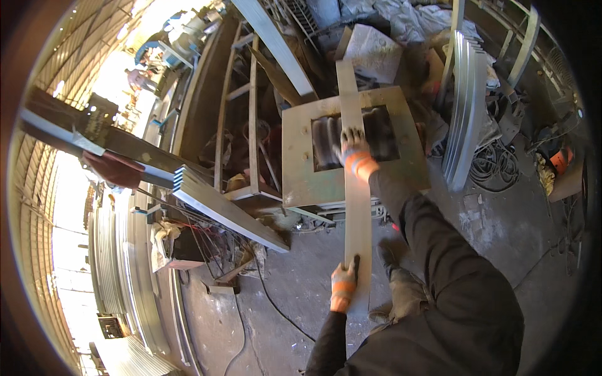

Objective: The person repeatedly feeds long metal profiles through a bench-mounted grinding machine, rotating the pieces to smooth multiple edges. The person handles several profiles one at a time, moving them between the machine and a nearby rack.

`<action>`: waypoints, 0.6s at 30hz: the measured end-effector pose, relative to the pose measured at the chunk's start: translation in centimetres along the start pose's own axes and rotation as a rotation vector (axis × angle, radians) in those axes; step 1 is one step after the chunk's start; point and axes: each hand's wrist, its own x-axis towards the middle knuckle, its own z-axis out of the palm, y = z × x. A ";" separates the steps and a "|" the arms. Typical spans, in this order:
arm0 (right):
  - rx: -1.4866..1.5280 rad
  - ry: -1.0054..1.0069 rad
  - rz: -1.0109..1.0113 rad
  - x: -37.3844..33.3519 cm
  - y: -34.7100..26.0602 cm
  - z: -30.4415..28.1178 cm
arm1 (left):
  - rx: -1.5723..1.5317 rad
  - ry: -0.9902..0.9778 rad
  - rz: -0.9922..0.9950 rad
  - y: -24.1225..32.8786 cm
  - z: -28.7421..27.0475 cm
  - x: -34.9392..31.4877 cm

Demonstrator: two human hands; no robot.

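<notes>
A long flat metal bar (358,225) lies lengthwise in front of me, its far part across a worn metal machine table (301,182). My right hand (356,154), in a grey and orange work glove, rests on top of the bar with fingers stretched out, above the table's square opening. Dark, ribbed, roller-like shapes (381,135) show in that opening on both sides of the bar. Nearer to me, my left hand (343,283), gloved alike, grips the bar's left edge with its thumb on top. The fingers under the bar are partly hidden.
Stacked metal bars lean at left (226,207) and at right (465,113). A metal frame (253,119) stands left of the machine. Coiled cable (495,166) lies right; a thin cable (269,301) crosses the floor at left. A person (139,79) is far off.
</notes>
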 end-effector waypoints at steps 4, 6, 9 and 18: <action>-0.088 -0.130 0.015 10.8 4.5 3.6 | -0.010 -0.034 -0.024 6.5 2.7 10.2; -0.096 -0.108 0.009 13.4 5.4 5.1 | -0.080 -0.020 -0.007 8.1 3.7 12.9; -0.048 -0.082 0.026 14.0 5.5 6.5 | -0.183 -0.030 -0.028 8.2 4.2 13.7; -0.158 -0.273 0.055 3.9 1.8 -0.1 | -0.149 -0.062 -0.086 2.6 2.6 4.2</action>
